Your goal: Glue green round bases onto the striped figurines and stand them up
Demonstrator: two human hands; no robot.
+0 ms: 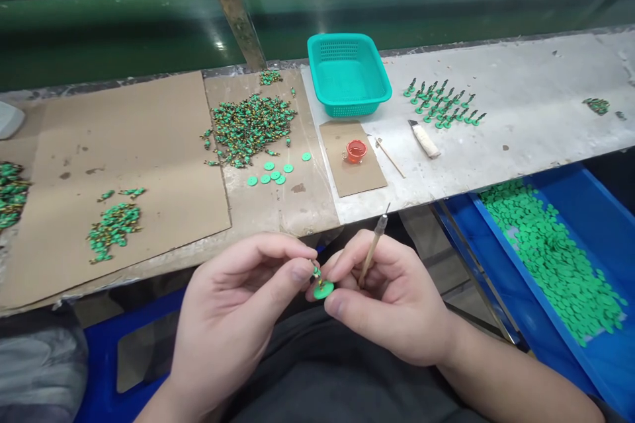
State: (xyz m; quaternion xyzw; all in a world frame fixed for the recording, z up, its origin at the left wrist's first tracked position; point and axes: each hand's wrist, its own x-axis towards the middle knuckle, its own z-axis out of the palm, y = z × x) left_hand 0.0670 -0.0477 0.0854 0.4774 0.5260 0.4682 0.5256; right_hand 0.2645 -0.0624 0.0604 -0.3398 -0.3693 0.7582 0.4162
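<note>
1. Green disc (324, 290), one, and one small figure (316, 271), lower end at the disc's face; both between the hands, over the lap, short of the counter (471, 152).
2. Left hand (233, 304): grip pinching the figure, thumb against fingertips.
3. Right hand (397, 304): grip pinching the disc's rim; one wooden-handled tool (372, 254) held in the same fingers, tip up.
4. Loose discs (288, 168): seven, two touching, just below one big heap of figures (253, 125), too dense to count.
5. Standing figures (440, 124): about twenty, close rows, overlapping; exact count uncertain.
6. One each: teal basket (342, 82), red cup (356, 153), thin stick (391, 158), white-wrapped blade (425, 141).
7. Edges: counter front runs just beyond the knuckles; cup inside its cardboard's (360, 180) edges; basket near the back.
8. Open room: widest right of the standing figures; another stretch mid-way across the large cardboard (163, 145).
</note>
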